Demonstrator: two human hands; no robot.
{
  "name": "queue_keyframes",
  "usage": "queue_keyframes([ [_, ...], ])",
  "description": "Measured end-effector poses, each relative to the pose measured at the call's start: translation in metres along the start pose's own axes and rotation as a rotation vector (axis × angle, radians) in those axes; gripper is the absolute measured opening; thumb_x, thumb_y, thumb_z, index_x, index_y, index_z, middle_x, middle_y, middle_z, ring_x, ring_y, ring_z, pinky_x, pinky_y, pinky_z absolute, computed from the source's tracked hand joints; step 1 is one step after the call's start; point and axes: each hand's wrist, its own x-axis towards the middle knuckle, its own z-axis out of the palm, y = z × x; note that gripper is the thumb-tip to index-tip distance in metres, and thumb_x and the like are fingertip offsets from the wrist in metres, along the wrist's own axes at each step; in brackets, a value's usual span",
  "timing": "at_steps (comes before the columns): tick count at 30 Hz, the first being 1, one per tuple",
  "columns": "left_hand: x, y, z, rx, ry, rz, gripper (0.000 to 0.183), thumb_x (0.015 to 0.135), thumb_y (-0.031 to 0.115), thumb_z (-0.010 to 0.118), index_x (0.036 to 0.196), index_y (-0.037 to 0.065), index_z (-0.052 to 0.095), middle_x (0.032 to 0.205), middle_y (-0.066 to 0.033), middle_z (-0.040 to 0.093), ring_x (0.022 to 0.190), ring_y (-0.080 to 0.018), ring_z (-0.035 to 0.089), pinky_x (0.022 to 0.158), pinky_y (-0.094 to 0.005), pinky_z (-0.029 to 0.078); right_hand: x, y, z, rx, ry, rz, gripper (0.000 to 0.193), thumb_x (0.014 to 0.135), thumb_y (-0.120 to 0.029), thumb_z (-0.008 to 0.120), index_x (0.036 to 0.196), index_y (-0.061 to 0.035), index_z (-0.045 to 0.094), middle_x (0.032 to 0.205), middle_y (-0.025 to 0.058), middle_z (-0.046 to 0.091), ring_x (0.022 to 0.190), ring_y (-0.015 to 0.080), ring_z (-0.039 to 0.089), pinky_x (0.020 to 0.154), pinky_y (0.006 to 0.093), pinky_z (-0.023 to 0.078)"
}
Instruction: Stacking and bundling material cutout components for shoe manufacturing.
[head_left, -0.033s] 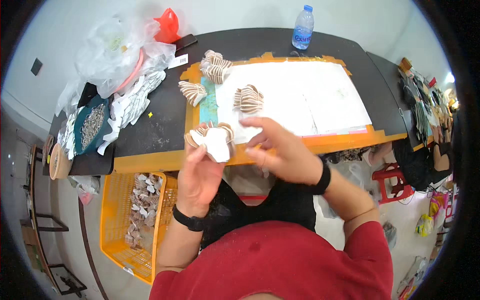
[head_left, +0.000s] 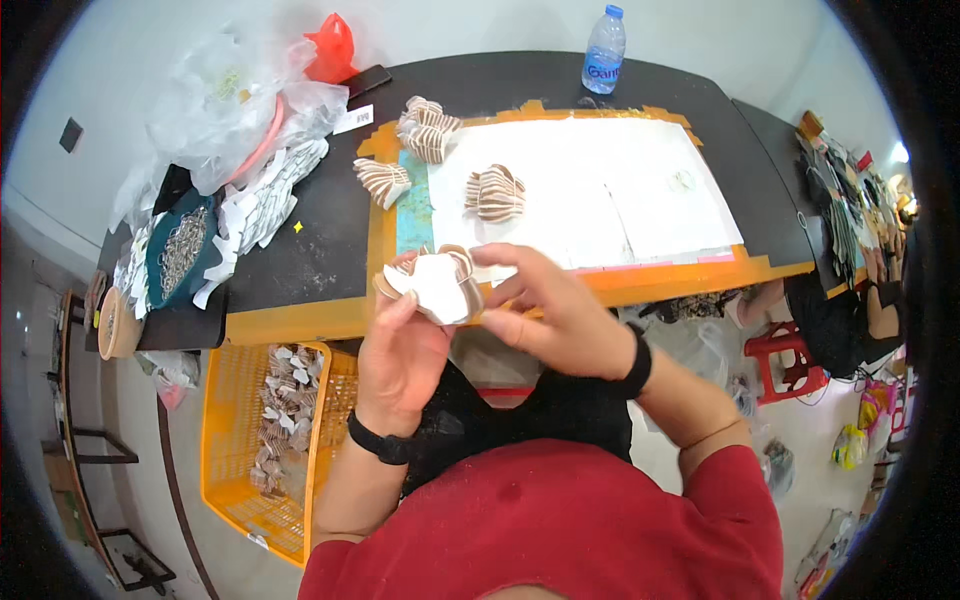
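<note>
head view, near to far: left hand (head_left: 400, 355) is raised over the near table edge, fingers curled and pinching a fanned stack of flat white-faced, brown-edged cut pieces (head_left: 435, 283) from below and the left. right hand (head_left: 555, 315) meets the same stack from the right, thumb and forefinger pressed on its right edge. the stack's long axis runs roughly left to right, white face up toward the camera, the fanned brown edges pointing away toward the table. it hangs just above the orange-bordered black table (head_left: 300, 325). below left, an orange plastic basket (head_left: 225, 440) holds similar pieces. farther on, three more striped brown-and-white bundles (head_left: 495, 193) lie on and beside a white sheet (head_left: 620, 190). beyond stands a clear plastic water bottle (head_left: 603, 50).
</note>
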Motion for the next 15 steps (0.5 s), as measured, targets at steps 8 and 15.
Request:
queue_keyframes([
  [8, -0.015, -0.008, 0.005, 0.378, 0.047, 0.065, 0.07, 0.092, 0.018, 0.068, 0.15, 0.011, 0.029, 0.137, -0.0111, 0.051, 0.125, -0.0241, 0.051, 0.107, -0.0403, 0.041, -0.004, 0.01, 0.019, -0.117, 0.006, -0.13, 0.059, 0.086, -0.017, 0.073, 0.138, -0.0052, 0.047, 0.122, 0.0182, 0.054, 0.101, 0.0311, 0.063, 0.088, 0.0373, 0.052],
  [15, -0.011, -0.003, -0.006, 0.33, 0.111, 0.06, 0.06, 0.093, 0.023, 0.066, 0.145, 0.012, 0.038, 0.138, -0.0091, 0.052, 0.128, -0.0234, 0.051, 0.109, -0.0423, 0.042, 0.049, 0.054, -0.055, -0.938, 0.015, 0.022, 0.029, 0.087, -0.029, 0.068, 0.104, -0.0049, 0.067, 0.104, 0.0196, 0.061, 0.1, 0.0385, 0.061, 0.088, 0.0451, 0.051],
])
